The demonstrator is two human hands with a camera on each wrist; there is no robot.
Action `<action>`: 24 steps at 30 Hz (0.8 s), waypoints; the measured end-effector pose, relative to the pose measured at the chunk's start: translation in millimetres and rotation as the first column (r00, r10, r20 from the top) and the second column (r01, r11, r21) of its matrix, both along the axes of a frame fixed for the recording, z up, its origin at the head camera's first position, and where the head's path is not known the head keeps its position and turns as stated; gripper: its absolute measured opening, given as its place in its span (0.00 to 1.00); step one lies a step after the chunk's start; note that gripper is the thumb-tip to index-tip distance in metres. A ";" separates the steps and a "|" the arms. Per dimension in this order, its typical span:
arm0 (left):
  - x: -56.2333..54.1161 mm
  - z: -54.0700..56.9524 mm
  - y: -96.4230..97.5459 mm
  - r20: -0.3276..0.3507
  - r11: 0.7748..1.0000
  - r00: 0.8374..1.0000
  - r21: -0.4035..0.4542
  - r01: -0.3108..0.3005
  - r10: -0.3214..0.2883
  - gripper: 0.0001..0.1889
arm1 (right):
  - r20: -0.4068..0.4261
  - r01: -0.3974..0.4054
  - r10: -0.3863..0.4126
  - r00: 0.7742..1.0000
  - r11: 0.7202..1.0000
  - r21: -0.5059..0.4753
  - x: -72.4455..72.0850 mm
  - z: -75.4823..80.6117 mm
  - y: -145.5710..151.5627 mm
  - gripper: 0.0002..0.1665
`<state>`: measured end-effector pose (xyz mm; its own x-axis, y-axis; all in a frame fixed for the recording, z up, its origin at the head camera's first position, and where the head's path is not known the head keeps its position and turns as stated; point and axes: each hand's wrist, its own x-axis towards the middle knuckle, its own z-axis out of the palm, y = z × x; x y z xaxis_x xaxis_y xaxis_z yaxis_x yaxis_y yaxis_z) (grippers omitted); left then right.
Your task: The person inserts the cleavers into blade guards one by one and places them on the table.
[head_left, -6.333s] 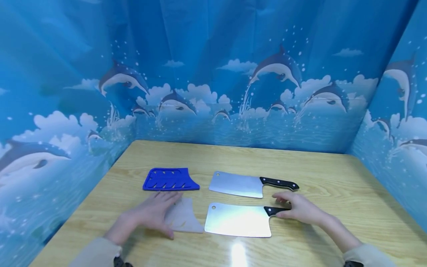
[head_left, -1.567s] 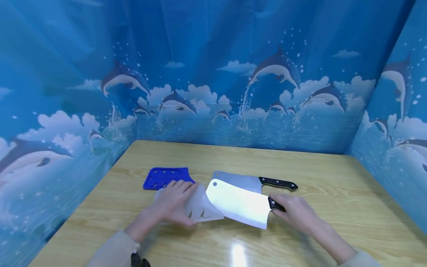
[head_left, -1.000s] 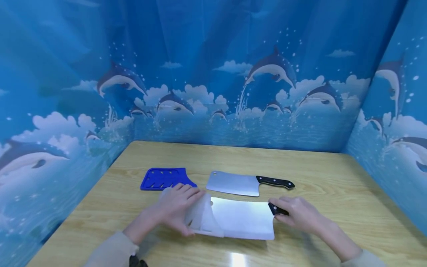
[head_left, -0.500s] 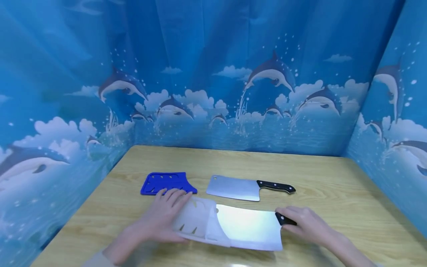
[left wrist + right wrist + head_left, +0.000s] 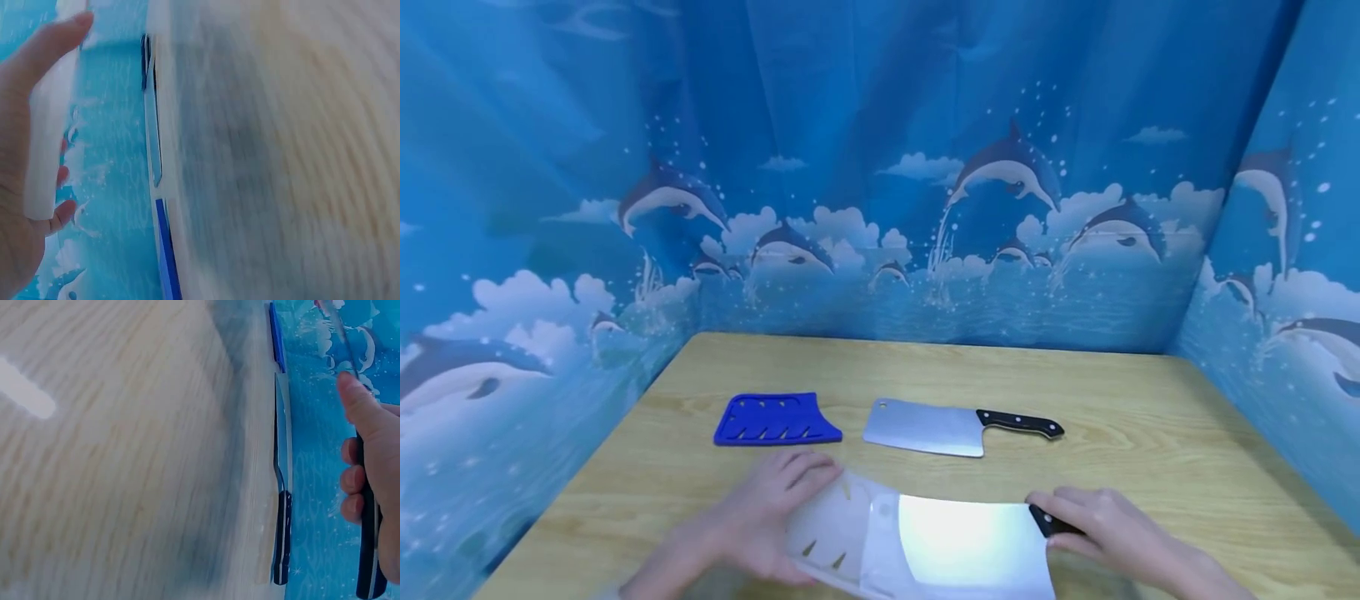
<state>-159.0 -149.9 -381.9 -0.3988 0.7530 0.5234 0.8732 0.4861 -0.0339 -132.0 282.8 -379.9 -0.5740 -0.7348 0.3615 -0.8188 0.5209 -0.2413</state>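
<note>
Spanning the foreground, the wood-grained table (image 5: 1120,392) lies beneath the steel cleaver (image 5: 977,542), whose long axis points nine-to-three o'clock. At twelve rests a second cleaver (image 5: 925,427). The translucent white sheath (image 5: 831,533), gripped by the left hand (image 5: 763,517), overlaps the steel cleaver's end at nine. At eleven lies the slotted blue sheath (image 5: 778,413). The right hand (image 5: 1105,529) grips the black handle (image 5: 1049,521) at three.

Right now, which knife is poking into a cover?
The near knife, gripped by the right hand: its front end is inside the white cover. The far knife lies bare on the table.
</note>
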 end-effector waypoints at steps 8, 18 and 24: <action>3.2 -1.0 3.7 -0.010 1.000 0.999 0.001 0.031 -0.031 0.56 | -0.034 -0.045 0.045 0.998 0.999 -0.009 -0.9 -4.0 -1.1 0.21; -2.8 0.1 6.9 0.033 1.000 0.999 0.026 0.013 -0.014 0.54 | -0.170 -0.012 0.005 0.985 0.999 -0.038 0.7 -6.3 -12.3 0.23; -2.4 -2.2 14.7 0.036 1.000 0.999 -0.007 -0.019 0.019 0.55 | -0.059 0.090 -0.089 0.994 0.996 0.018 2.9 -9.0 -28.2 0.23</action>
<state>-161.4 -135.3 -384.1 -0.4316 0.7484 0.5036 0.8645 0.5026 -0.0060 -129.1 254.6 -388.9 -0.6165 -0.6890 0.3812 -0.7808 0.5974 -0.1829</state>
